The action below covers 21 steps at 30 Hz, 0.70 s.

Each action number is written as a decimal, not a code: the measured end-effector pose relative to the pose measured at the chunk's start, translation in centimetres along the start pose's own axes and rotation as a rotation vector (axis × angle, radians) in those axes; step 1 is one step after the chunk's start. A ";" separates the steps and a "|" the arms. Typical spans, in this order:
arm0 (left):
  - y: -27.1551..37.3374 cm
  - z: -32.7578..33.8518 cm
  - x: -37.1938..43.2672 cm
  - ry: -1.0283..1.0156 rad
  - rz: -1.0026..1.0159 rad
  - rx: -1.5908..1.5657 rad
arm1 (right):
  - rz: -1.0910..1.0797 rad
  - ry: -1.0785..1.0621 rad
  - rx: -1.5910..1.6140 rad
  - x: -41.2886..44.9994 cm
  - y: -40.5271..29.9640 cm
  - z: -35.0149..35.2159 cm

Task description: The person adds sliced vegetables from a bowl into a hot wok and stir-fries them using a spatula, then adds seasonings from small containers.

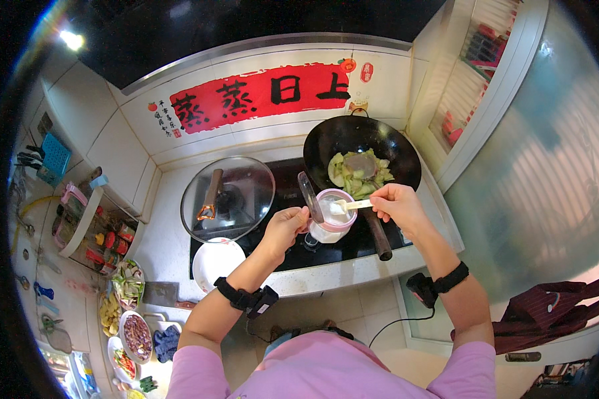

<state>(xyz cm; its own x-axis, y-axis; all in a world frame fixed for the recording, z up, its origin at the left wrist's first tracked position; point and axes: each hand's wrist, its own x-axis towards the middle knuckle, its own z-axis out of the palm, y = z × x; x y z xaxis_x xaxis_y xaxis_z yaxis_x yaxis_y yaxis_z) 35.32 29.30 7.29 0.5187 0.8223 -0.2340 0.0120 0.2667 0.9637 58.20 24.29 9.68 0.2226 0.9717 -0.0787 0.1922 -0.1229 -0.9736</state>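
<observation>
My left hand (pixel 285 230) grips a pink-rimmed seasoning jar (pixel 329 235) by its side, its clear lid tilted up. White granules lie inside. Between the fingers of my right hand (pixel 397 207) is a small white spoon (pixel 358 204), its bowl in the jar's mouth and carrying white granules. The jar is above the cooktop, in front of a black wok (pixel 404 154). Sliced green vegetables (pixel 352 182) lie in the wok, with a ladle-like round shape over them that I cannot make out. The wok's wooden handle (pixel 379 237) points towards me, just right of the jar.
A glass lid (pixel 249 199) covers the left burner, beside a white plate (pixel 214 267). Farther left are a cleaver (pixel 160 294), a bowl of chopped meat (pixel 138 336), a plate of cut vegetables (pixel 128 285) and a rack of condiments (pixel 92 234). A frosted glass door (pixel 529 199) stands right.
</observation>
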 end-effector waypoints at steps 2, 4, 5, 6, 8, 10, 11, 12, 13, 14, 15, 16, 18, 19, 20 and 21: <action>-0.1 0.0 0.3 -0.007 0.004 0.019 | 0.007 0.010 0.024 0.0 0.3 -0.2; -0.1 0.2 0.5 -0.004 -0.002 0.017 | 0.007 0.011 0.069 0.0 0.6 -0.5; -0.1 0.3 0.6 -0.001 -0.010 0.015 | 0.005 0.010 0.068 0.1 0.6 -0.7; -0.2 0.2 0.8 0.000 -0.010 0.014 | 0.021 0.029 0.100 0.2 0.7 -0.8; -0.6 0.1 1.1 0.013 0.002 0.011 | 0.037 0.047 0.132 0.4 0.8 -1.0; -0.8 0.1 1.3 0.035 -0.002 0.022 | 0.023 0.088 0.223 0.8 0.8 -1.5; -0.8 0.0 1.3 0.059 -0.008 0.032 | 0.022 0.089 0.223 1.2 1.1 -1.8; -0.9 -0.1 1.3 0.057 -0.008 0.031 | 0.010 0.102 0.311 1.8 1.2 -2.1; -1.0 -0.3 1.2 0.070 -0.005 0.026 | -0.002 0.113 0.399 2.2 1.3 -2.3; -1.1 -0.5 1.2 0.085 -0.002 0.020 | 0.020 0.153 0.413 2.6 1.2 -2.4; -1.2 -0.7 1.2 0.083 -0.003 0.018 | 0.020 0.155 0.411 3.0 1.1 -2.6; -1.3 -0.9 1.2 0.092 -0.018 0.010 | 0.019 0.180 0.465 3.5 1.2 -2.7; -1.4 -1.3 1.2 0.100 -0.035 0.001 | 0.013 0.272 0.464 5.0 1.9 -3.0; -1.5 -1.3 1.3 0.107 -0.036 0.000 | 0.015 0.278 0.462 5.9 3.0 -3.5; -1.5 -1.3 1.3 0.113 -0.037 -0.002 | 0.043 0.328 0.377 6.8 4.2 -4.2; -1.5 -1.5 1.5 0.125 -0.033 -0.004 | 0.066 0.373 0.291 7.4 4.6 -4.3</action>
<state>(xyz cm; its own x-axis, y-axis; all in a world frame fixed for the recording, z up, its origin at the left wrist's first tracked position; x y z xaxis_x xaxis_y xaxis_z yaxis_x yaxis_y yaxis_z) 34.75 30.89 5.32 0.4079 0.8690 -0.2802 0.0243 0.2965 0.9547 64.88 30.05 5.58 0.5632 0.8188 -0.1117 -0.0972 -0.0686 -0.9929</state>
